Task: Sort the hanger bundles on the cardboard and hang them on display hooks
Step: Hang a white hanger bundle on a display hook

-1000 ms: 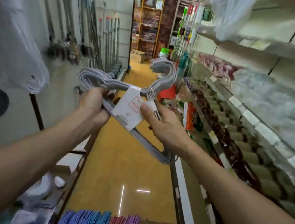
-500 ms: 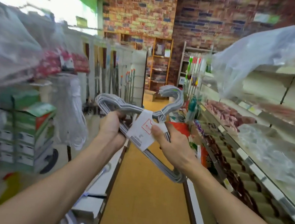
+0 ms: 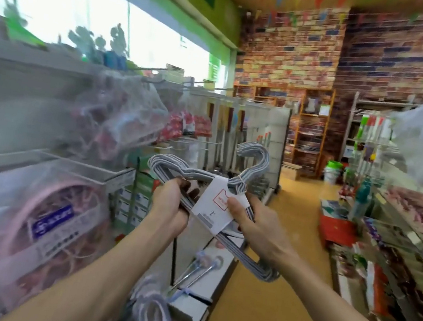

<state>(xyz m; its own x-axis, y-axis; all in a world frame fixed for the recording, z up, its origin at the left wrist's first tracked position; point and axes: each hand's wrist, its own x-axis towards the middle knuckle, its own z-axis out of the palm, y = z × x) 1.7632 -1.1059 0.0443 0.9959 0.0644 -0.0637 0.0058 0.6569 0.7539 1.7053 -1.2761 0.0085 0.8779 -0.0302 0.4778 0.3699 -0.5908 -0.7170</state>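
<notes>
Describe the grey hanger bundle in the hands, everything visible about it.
The hanger bundle is a stack of thin grey hangers, seemingly coated wire, nested together with their hooks aligned and curling up and left. A white paper label with a red-outlined mark wraps around the neck. The bundle is held in mid-air over the aisle, tilted, one shoulder high on the left, the other low on the right. The left hand grips its left side; the right hand grips it, thumb on the label.

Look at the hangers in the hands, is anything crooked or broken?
Nothing looks broken. The grey hanger bundle is held tilted, hooks pointing up and away, one end dipping low toward the floor. The left hand grips its bars and the right hand pinches the white paper tag. The picture is blurry, so small damage could hide.
</notes>
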